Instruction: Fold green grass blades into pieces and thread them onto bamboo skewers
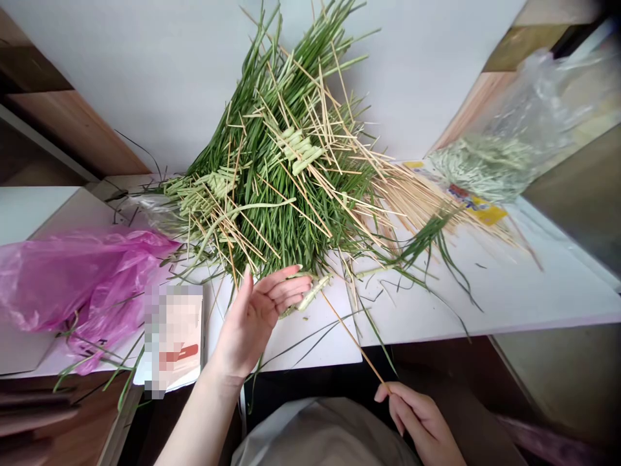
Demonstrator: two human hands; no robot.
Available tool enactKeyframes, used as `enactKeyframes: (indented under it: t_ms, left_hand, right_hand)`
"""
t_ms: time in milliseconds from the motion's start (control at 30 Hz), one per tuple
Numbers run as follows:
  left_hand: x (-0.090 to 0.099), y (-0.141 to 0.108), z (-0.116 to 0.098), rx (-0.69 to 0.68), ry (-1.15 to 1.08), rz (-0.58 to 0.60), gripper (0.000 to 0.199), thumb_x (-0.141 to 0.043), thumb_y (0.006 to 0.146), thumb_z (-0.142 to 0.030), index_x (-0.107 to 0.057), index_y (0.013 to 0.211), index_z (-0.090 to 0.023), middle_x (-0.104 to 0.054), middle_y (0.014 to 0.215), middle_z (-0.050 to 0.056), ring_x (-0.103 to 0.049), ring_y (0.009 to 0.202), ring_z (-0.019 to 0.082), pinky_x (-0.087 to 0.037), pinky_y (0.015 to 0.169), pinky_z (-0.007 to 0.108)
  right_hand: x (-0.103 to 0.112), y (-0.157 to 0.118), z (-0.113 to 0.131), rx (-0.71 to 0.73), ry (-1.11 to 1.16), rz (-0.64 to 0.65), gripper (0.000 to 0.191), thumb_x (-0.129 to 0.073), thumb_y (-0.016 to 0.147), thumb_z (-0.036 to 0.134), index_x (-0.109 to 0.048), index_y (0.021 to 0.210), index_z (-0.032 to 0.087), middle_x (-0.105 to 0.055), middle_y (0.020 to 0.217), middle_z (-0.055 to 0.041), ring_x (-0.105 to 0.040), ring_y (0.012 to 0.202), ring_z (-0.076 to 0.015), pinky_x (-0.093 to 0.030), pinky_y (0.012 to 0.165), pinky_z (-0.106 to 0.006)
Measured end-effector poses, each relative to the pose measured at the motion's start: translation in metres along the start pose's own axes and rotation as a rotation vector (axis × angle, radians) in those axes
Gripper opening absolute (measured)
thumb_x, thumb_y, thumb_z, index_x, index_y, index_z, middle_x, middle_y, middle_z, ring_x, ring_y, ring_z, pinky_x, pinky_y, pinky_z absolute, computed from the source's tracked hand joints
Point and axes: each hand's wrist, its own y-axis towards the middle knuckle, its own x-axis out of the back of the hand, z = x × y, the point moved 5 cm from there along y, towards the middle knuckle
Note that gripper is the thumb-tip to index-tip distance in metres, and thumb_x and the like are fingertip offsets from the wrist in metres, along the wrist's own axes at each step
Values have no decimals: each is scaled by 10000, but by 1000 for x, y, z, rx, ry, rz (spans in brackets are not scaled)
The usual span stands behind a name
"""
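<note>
My right hand (420,414) pinches the lower end of a thin wooden skewer (350,332), which slants up and left. At the skewer's upper end is a pale green folded chive roll (314,292). Beside it my left hand (264,304) is turned palm up, fingers stretched out and thumb apart. The fingertips are very near the roll; whether they touch it I cannot tell. Just behind lies a big heap of long green chives (286,226). On the heap rest skewered chive rolls (301,150) and a second cluster of rolls (220,183).
Many loose skewers (417,194) fan out right of the heap. A small chive bunch (427,239) lies near them. A clear plastic bag (499,155) stands at the right, a pink plastic bag (97,272) at the left. A partly blurred card (187,336) lies by the table's front edge.
</note>
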Motion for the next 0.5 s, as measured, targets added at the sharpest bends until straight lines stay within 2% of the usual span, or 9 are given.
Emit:
enactKeyframes:
  t_ms: [100, 200, 300, 400, 500]
  left_hand:
    - [2, 4, -1, -94, 296, -87, 422, -669, 893, -576, -816, 1053, -214, -780, 1139, 99, -679, 1115, 268, -502, 993, 364]
    - [3, 7, -2, -159, 541, -118, 249, -832, 783, -431, -835, 918, -222, -792, 1005, 71, -680, 938, 229, -511, 864, 321]
    - [3, 10, -1, -180, 548, -118, 185, -865, 743, -387, -826, 817, -222, -771, 848, 50, -647, 790, 188, -499, 756, 294]
    - [1, 11, 1, -168, 509, -101, 170, -875, 732, -358, -821, 805, -215, -760, 818, 46, -636, 743, 174, -496, 727, 290]
    - [-5, 12, 2, -127, 458, -72, 193, -889, 708, -361, -815, 770, -194, -741, 745, 44, -626, 678, 168, -496, 690, 298]
  right_hand:
    - [-2, 0, 3, 6, -17, -18, 474, -455, 1052, 569, -728, 950, 196, -375, 592, 46, -381, 543, -146, -312, 542, -257]
    - [-4, 0, 6, 15, -26, -25, 460, -464, 1051, 550, -738, 956, 193, -381, 590, 44, -385, 539, -144, -320, 533, -254]
    - [-3, 1, 8, 12, -35, -41, 460, -461, 1050, 544, -740, 953, 192, -378, 593, 45, -376, 537, -142, -312, 525, -250]
    - [-2, 1, 11, 19, -72, -53, 441, -465, 1047, 526, -735, 934, 196, -391, 603, 40, -365, 544, -144, -305, 522, -251]
    - [-1, 2, 18, 63, -106, -43, 410, -458, 1057, 476, -706, 884, 199, -475, 650, 22, -378, 559, -141, -313, 538, -253]
